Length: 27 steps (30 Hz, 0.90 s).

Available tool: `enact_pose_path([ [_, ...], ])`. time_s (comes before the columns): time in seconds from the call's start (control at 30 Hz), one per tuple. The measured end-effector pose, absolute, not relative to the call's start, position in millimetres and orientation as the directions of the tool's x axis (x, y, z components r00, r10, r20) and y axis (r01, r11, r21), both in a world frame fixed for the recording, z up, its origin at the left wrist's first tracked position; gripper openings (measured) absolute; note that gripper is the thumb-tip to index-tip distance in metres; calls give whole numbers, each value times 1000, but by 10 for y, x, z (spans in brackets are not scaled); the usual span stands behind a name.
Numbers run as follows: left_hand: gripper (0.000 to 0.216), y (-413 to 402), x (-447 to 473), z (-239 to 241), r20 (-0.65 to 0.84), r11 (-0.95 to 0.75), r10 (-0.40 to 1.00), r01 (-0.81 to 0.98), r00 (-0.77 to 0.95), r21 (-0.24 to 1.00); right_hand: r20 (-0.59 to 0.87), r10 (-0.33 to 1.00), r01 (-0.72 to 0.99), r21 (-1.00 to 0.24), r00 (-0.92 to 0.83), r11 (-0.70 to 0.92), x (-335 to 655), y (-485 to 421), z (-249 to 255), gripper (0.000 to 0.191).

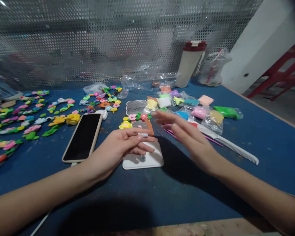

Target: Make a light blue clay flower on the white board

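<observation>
Through my remote feed, I see the left hand pinching a small pale-blue clay-like piece between its fingertips; beyond the right hand, fingers loosely extended, clear plastic bags hold coloured clay.

The count comprised one left hand and one right hand (two hands in total), one pale blue piece, one white plate, one phone, one comb, one lidded tumbler and one desk. Clay packets exceeded ten; overlap prevented an exact total. Flower ornaments also exceeded ten.
</observation>
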<state>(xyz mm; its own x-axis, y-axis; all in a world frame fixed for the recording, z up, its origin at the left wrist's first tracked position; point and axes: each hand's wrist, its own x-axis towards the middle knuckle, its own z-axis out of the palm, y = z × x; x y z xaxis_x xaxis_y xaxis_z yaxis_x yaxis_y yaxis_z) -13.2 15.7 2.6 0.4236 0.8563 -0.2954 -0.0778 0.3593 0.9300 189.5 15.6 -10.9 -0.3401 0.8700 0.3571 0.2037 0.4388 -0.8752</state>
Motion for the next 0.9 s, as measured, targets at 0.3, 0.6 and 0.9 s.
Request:
enact_pose_path([
  [0.3,36,154,-216,58,-425,469,763,34,487,882,465,879,668,-687,101,287,2404,662,-217,21],
  [0.6,21,181,-282,94,-35,-190,906,481,421,856,494,868,881,-431,48,196,2559,800,-299,37],
  [0.9,45,204,-314,23,12,-214,867,350,499,912,363,929,893,-437,70,104,2563,769,-281,49],
])
